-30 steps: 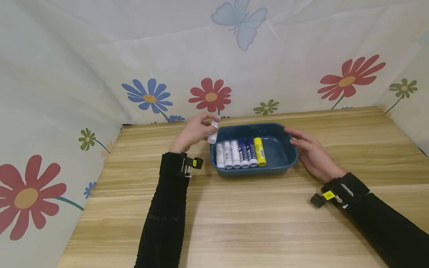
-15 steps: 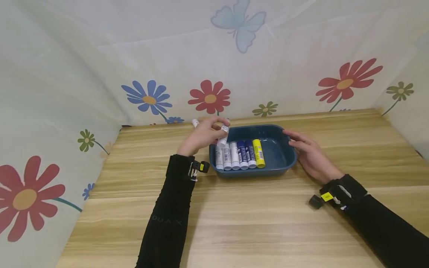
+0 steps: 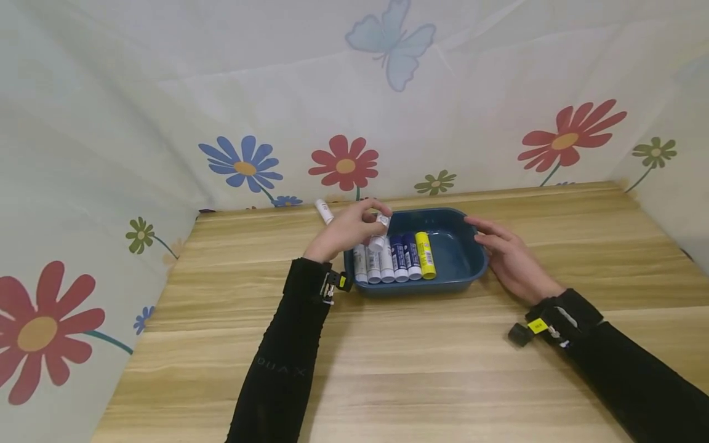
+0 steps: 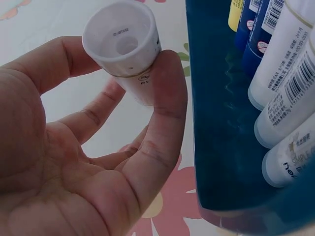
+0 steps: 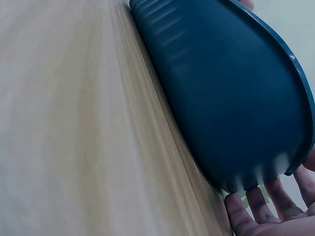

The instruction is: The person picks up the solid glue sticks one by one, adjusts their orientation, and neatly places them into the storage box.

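Observation:
My left hand (image 3: 349, 231) pinches a white glue stick (image 3: 379, 237) between thumb and fingers, above the left part of a dark blue tray (image 3: 443, 288). In the left wrist view the hollow end of that glue stick (image 4: 120, 44) faces the camera, apart from the tray's wall. Inside the tray, white glue sticks (image 3: 373, 271), dark blue ones (image 3: 412, 258) and a yellow one (image 3: 425, 255) lie side by side. At the tray's right end rests my right hand (image 3: 512, 261). Its fairly straight fingers (image 5: 280, 196) touch the outer wall, by the right wrist view.
Another white glue stick (image 3: 324, 210) lies on the wooden table (image 3: 410, 369) behind my left hand, partly covered by it. A flowered cloth (image 3: 266, 80) hangs at the table's back and sides.
My left hand has moved right with the white glue stick, from the tray's left edge to over its row. The glue stick behind the hand has come into view. My right hand stays put.

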`<state>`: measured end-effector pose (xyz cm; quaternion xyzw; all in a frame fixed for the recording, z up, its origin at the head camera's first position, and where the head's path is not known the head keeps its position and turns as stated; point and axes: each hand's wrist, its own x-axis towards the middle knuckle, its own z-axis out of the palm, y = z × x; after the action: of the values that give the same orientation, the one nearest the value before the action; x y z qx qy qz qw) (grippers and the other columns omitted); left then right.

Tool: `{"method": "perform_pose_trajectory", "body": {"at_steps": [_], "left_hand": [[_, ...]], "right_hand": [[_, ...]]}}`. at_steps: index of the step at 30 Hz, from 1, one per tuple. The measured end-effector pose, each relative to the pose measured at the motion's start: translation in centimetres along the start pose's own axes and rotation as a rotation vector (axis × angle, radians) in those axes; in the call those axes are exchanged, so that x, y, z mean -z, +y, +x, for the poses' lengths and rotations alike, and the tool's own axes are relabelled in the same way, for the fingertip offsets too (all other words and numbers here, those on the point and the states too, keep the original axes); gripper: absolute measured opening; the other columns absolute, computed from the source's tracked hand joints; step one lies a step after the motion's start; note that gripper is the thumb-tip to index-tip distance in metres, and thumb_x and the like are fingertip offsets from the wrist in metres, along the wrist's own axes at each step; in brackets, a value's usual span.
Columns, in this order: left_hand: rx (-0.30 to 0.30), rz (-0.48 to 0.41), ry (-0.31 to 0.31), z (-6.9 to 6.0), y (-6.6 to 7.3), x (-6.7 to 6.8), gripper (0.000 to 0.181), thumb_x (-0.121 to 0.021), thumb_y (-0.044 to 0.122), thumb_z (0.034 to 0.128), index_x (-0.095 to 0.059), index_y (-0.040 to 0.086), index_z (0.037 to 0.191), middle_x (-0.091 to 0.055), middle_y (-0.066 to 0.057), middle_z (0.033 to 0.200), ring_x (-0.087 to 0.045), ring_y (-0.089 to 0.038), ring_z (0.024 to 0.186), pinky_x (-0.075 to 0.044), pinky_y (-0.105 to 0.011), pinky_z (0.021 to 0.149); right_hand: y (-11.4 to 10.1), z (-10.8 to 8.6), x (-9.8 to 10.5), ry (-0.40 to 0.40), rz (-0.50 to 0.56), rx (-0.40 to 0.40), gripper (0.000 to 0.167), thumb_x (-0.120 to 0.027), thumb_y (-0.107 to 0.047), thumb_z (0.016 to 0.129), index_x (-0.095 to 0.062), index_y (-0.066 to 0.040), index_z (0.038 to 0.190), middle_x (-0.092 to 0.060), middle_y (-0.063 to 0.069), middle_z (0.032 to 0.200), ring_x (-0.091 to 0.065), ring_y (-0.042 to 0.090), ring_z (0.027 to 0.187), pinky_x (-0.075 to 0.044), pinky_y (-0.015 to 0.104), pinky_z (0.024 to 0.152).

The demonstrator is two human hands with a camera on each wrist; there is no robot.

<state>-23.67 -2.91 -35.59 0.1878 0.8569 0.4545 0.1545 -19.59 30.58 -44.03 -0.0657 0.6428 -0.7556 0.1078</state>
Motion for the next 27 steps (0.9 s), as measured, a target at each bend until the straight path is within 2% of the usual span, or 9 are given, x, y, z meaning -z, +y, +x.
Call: {"method": "perform_pose_trajectory", "body": {"at_steps": [10, 16, 22, 27], "left_hand": [[-0.011, 0.011, -0.004, 0.0, 0.7, -0.1, 0.031, -0.065, 0.019, 0.1025, -0.062, 0.019, 0.133, -0.066, -0.011, 0.125, -0.063, -0.027, 0.090, -0.058, -0.034, 0.085], [-0.024, 0.014, -0.046, 0.6, 0.8, -0.9, 0.032, -0.065, 0.016, 0.1024, -0.062, 0.014, 0.134, -0.065, -0.012, 0.120, -0.063, -0.027, 0.093, -0.059, -0.033, 0.084], [-0.095, 0.065, -0.109, 1.8, 1.7, -1.9, 0.032, -0.063, 0.014, 0.1021, -0.064, 0.011, 0.134, -0.067, -0.012, 0.114, -0.063, -0.026, 0.091, -0.059, -0.037, 0.082], [-0.057, 0.081, -0.141, 2.4, 2.3, -2.4, 0.033, -0.062, 0.014, 0.1019, -0.064, 0.012, 0.135, -0.066, -0.011, 0.112, -0.064, -0.025, 0.088, -0.058, -0.043, 0.087]], "right_hand": [[-0.2, -0.1, 0.0, 0.000, -0.005, -0.007, 0.053, -0.051, -0.020, 0.111, -0.037, -0.006, 0.161, -0.025, 0.003, 0.166, -0.025, 0.020, 0.148, -0.042, 0.014, 0.103], [-0.1, 0.0, 0.0, 0.001, -0.005, -0.008, 0.054, -0.051, -0.020, 0.111, -0.037, -0.006, 0.161, -0.025, 0.004, 0.167, -0.026, 0.019, 0.148, -0.042, 0.014, 0.103], [-0.1, 0.1, 0.0, 0.007, -0.001, -0.005, 0.054, -0.052, -0.020, 0.111, -0.037, -0.006, 0.160, -0.027, 0.003, 0.165, -0.027, 0.019, 0.146, -0.043, 0.014, 0.102], [-0.1, 0.0, 0.0, 0.013, -0.014, -0.011, 0.054, -0.052, -0.022, 0.111, -0.036, -0.006, 0.161, -0.026, 0.004, 0.166, -0.027, 0.020, 0.147, -0.043, 0.014, 0.102]]}}
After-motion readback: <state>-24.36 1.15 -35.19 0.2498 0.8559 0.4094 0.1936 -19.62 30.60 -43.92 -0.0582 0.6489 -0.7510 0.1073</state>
